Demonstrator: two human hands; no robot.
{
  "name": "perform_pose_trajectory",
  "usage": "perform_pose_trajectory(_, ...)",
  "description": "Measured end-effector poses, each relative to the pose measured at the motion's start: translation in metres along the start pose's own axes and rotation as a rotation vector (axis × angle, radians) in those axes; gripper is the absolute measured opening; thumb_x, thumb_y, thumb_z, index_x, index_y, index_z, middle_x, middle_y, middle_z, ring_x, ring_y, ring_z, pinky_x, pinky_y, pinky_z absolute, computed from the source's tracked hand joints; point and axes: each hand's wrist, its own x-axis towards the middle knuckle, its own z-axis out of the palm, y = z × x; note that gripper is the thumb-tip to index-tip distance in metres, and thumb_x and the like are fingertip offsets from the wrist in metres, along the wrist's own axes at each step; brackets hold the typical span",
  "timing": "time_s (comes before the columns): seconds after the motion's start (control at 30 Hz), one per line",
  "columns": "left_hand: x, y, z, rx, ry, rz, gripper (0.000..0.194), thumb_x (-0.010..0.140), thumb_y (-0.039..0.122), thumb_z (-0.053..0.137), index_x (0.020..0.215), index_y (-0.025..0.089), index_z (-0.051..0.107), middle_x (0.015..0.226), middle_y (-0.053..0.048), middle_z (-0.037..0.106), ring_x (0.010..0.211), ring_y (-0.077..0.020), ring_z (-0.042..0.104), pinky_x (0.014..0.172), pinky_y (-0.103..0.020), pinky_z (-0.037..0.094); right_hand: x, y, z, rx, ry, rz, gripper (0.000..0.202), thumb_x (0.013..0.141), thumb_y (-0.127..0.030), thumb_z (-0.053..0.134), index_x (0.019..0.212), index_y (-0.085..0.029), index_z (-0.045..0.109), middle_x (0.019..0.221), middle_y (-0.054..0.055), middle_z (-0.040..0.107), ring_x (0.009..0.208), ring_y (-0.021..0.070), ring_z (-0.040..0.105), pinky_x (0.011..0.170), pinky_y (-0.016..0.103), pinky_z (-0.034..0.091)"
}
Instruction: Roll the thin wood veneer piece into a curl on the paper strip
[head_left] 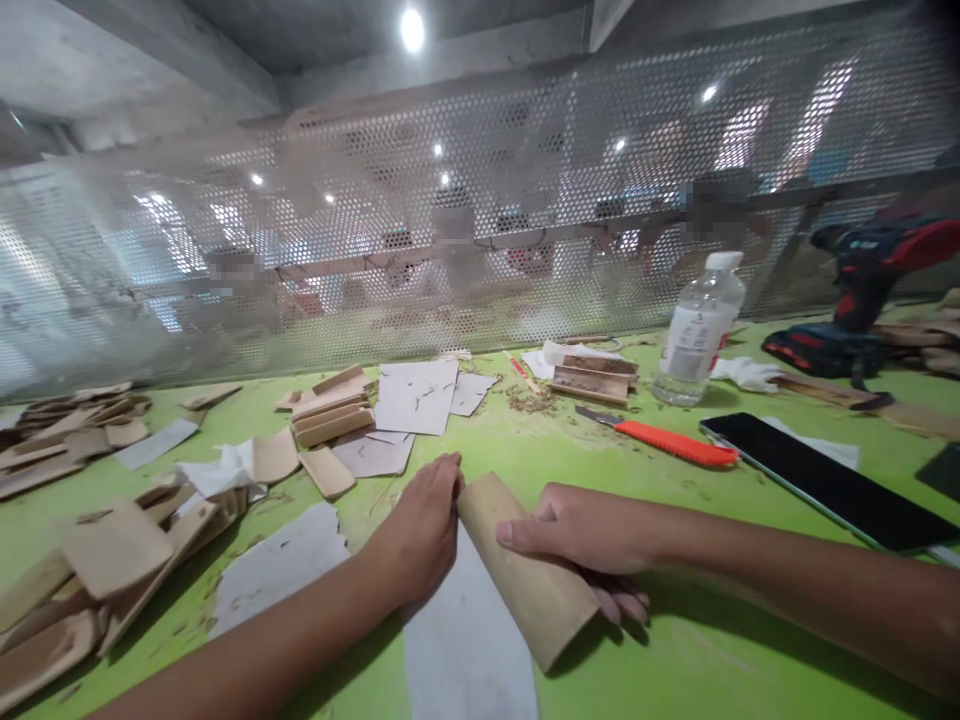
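A curved tan piece of bamboo [517, 570] lies slantwise in front of me, its rounded face upward. My right hand [577, 540] grips it from the right, thumb on top and fingers curled round its far edge. My left hand [431, 525] rests at the bamboo's upper left end, fingers bent and pressed together. What they hold, if anything, is hidden. Beneath the left hand and along the bamboo's left side runs a white paper strip [465, 640]. An orange utility knife [667, 440] lies beyond my right hand, its blade out.
On the green table [480, 410] are bamboo pieces [112, 545] heaped at left, a bamboo stack [330, 410], and paper sheets [416, 395]. At right stand a water bottle [697, 335] and a cordless drill [862, 290], near a phone [817, 475]. A perforated metal screen [480, 250] rises behind.
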Motion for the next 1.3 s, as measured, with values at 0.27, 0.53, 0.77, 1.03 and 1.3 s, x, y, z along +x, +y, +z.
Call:
perform_pose_trajectory(0.27, 0.003, 0.004, -0.005, -0.002, -0.042, -0.044, 0.039, 0.096, 0.009, 0.043, 0.134, 0.014, 0.053, 0.147, -0.024, 0.055, 0.138, -0.036, 0.051, 0.114, -0.06, 0.043, 0.004, 0.006, 0.0, 0.013, -0.006, -0.055, 0.076, 0.099, -0.072, 0.045, 0.047, -0.016, 0.052, 0.037, 0.004, 0.057, 0.024, 0.0088, 0.048, 0.028, 0.016, 0.04)
perform_pose_trajectory(0.53, 0.016, 0.017, -0.017, -0.107, -0.003, -0.03, 0.031, 0.088, 0.005, 0.043, 0.103, 0.02, 0.066, 0.137, -0.014, 0.066, 0.132, -0.0293, 0.057, 0.115, -0.052, 0.045, 0.006, 0.011, -0.003, 0.046, 0.002, -0.108, 0.06, 0.097, -0.07, 0.049, 0.066, -0.018, 0.053, 0.038, 0.002, 0.058, 0.027, 0.0114, 0.051, 0.031, 0.018, 0.043)
perform_pose_trajectory(0.77, 0.02, 0.022, -0.025, -0.196, 0.088, -0.11, 0.025, 0.093, 0.012, 0.038, 0.093, 0.023, 0.06, 0.124, -0.01, 0.07, 0.117, -0.0275, 0.063, 0.103, -0.046, 0.051, -0.003, 0.007, 0.008, 0.073, 0.091, -0.23, 0.048, 0.098, -0.06, 0.055, 0.111, -0.014, 0.059, 0.071, 0.007, 0.074, 0.051, 0.0157, 0.067, 0.044, 0.022, 0.052)
perform_pose_trajectory(1.03, 0.023, 0.026, -0.031, -0.23, 0.108, -0.107, 0.023, 0.093, 0.014, 0.037, 0.092, 0.023, 0.058, 0.102, -0.006, 0.07, 0.097, -0.0253, 0.064, 0.089, -0.039, 0.052, -0.014, 0.01, 0.019, -0.308, 0.54, -0.718, 0.112, 0.084, -0.058, 0.074, 0.168, -0.023, 0.008, 0.167, 0.023, 0.027, 0.147, 0.0416, 0.04, 0.119, 0.061, 0.036)
perform_pose_trajectory(1.3, 0.021, 0.015, -0.025, -0.178, 0.044, -0.068, 0.023, 0.085, 0.011, 0.039, 0.086, 0.024, 0.057, 0.103, -0.007, 0.069, 0.102, -0.025, 0.064, 0.095, -0.04, 0.052, 0.004, 0.02, 0.001, -0.661, 0.219, -0.653, 0.144, 0.053, -0.069, 0.091, 0.168, -0.03, 0.012, 0.174, 0.016, -0.017, 0.156, 0.0516, -0.011, 0.123, 0.069, 0.011)
